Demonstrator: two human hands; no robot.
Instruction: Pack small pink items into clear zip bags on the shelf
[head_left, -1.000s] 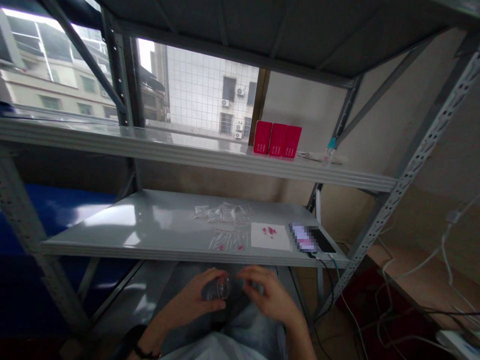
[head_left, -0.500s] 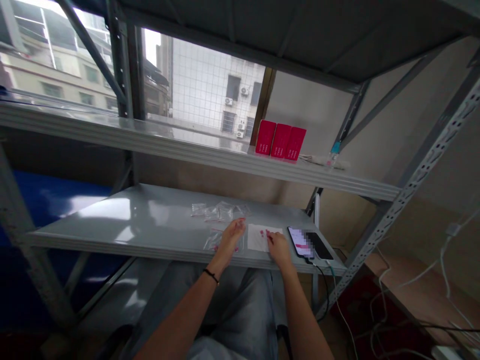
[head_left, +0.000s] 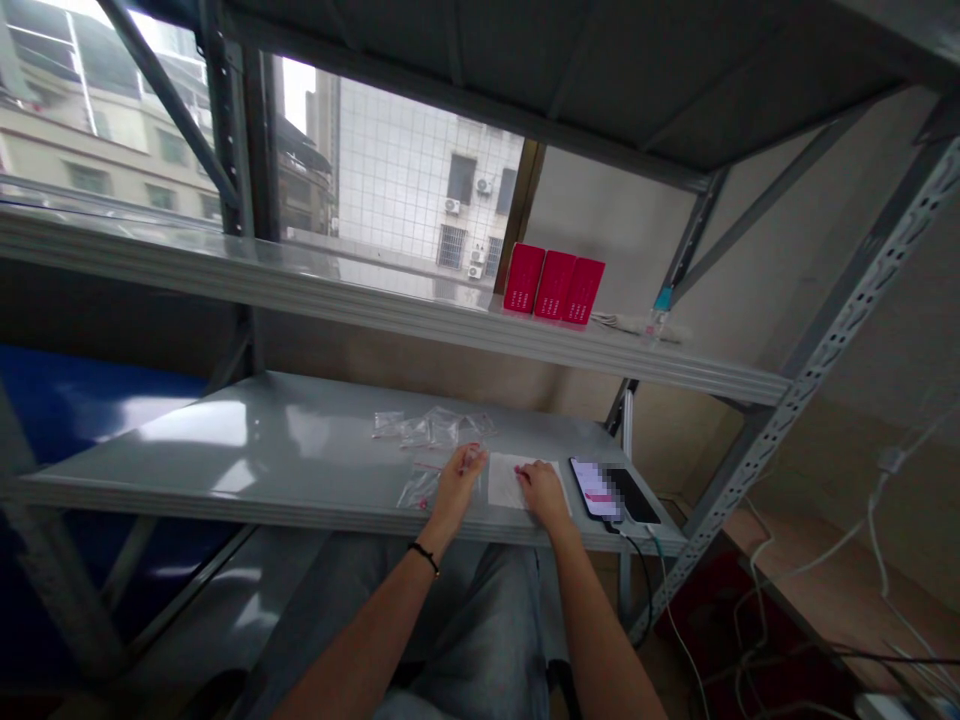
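Observation:
My right hand (head_left: 543,492) is over a white sheet (head_left: 504,484), its fingertips pinched at a small dark pink piece (head_left: 518,469). Just left of the sheet, my left hand (head_left: 454,488) is raised with its fingers curled together. Something clear and pinkish shows at those fingertips, too small to identify. Beside and partly behind the left hand lies a clear plastic bag (head_left: 414,490) with a red strip and small red bits. Farther back, several crumpled clear bags (head_left: 439,428) are spread on the grey shelf (head_left: 300,475).
To the right lie a lit phone (head_left: 591,485) and a dark device (head_left: 637,495), with cables hanging over the front edge. On the upper shelf (head_left: 405,315) stand three red boxes (head_left: 555,285). A metal upright (head_left: 810,370) rises at the right.
My right hand has shifted slightly left across the sheet, and its fingers now meet the pink piece there. The left hand has turned a little. The whole view has moved slightly.

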